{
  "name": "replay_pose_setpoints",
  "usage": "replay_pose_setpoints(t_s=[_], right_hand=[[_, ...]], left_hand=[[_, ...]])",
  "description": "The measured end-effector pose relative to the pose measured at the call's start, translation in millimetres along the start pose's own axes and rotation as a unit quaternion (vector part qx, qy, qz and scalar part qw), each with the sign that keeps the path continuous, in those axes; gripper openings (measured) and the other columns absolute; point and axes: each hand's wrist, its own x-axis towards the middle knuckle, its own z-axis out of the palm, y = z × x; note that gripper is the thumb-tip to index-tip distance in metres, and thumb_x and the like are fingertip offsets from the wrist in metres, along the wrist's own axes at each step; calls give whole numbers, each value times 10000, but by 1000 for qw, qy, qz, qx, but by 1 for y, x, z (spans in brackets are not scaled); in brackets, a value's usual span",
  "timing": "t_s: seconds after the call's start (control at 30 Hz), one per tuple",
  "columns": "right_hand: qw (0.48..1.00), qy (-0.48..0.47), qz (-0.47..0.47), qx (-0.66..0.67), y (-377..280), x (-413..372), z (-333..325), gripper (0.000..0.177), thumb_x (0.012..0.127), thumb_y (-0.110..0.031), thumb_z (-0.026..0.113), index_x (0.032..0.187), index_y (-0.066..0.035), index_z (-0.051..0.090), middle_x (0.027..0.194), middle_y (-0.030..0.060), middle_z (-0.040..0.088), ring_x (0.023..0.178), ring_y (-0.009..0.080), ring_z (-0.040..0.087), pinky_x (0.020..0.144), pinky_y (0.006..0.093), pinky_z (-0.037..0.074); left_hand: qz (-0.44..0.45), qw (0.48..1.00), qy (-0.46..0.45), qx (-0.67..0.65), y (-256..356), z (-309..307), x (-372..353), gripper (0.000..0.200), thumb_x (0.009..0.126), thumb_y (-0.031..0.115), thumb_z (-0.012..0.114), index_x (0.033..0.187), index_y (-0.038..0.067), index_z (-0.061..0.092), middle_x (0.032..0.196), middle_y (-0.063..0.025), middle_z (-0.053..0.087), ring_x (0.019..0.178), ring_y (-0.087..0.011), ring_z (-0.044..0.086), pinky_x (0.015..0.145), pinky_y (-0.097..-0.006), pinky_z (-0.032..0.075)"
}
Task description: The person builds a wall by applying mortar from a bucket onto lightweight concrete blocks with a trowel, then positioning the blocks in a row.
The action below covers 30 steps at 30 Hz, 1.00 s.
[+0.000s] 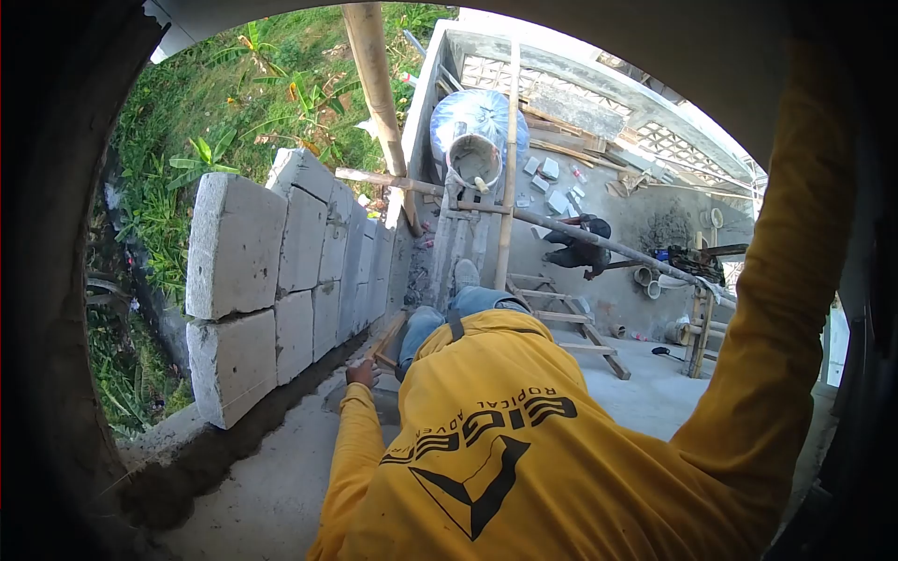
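At the left of my body is my left hand (362, 373), its fingers curled at the end of a narrow wooden piece (389, 336). What kind of wooden piece it is I cannot make out. Beside that hand runs a wall of light grey blocks (297, 248), stacked in two visible courses. Wet-looking mortar (201, 467) lies along the foot of the wall and on the ledge. My right arm, in a yellow sleeve (781, 309), reaches up at the right; its hand is outside the picture.
Bamboo poles (512, 140) cross in front. A bucket (474, 161) stands beyond my feet. Below are a wooden ladder (585, 327), loose blocks (558, 202) and a bent-over person (580, 245). Greenery (224, 122) drops away beyond the wall.
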Motion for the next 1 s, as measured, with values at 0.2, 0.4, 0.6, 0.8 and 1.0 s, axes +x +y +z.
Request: replay_pose_setpoints(t_s=[0.2, 0.4, 0.6, 0.8, 1.0], right_hand=[[992, 96, 23, 74, 16, -2, -14, 239, 977, -237, 604, 934, -8, 554, 904, 135, 557, 811, 290, 544, 844, 442, 480], [938, -194, 202, 205, -95, -122, -125, 128, 972, 13, 623, 1009, -2, 745, 1124, 115, 736, 906, 221, 716, 774, 317, 590], [634, -487, 551, 240, -213, -305, -184, 319, 872, -29, 757, 1162, 3, 629, 1053, 150, 646, 907, 226, 711, 712, 335, 589], [524, -696, 424, 250, -258, -445, -245, 510, 846, -254, 845, 1230, -5, 619, 1057, 177, 702, 869, 302, 707, 798, 415, 558], [351, -843, 340, 226, -289, -514, -242, 691, 793, -409, 882, 1280, -14, 594, 1146, 207, 711, 1056, 362, 698, 933, 448, 537]], left_hand=[[-10, 1000, 24, -11, -17, -2, 12, 373, 982, 287, 663, 1216, -2, 672, 1001, -107, 731, 822, -231, 727, 620, -345, 545], [-6, 1000, 18, -21, -27, 13, -4, 351, 986, 271, 656, 1198, -9, 672, 940, -103, 722, 775, -219, 720, 553, -326, 507], [11, 996, 67, 50, -16, 21, -38, 294, 963, 239, 691, 1107, -16, 704, 932, -114, 735, 759, -210, 719, 524, -322, 484], [32, 998, 40, 38, -38, -1, -5, 267, 951, 226, 691, 1075, -10, 711, 881, -90, 731, 719, -192, 699, 537, -327, 490], [48, 995, 82, 8, -29, 36, 16, 326, 976, 269, 663, 1135, -14, 695, 900, -89, 729, 727, -158, 692, 569, -306, 505]])
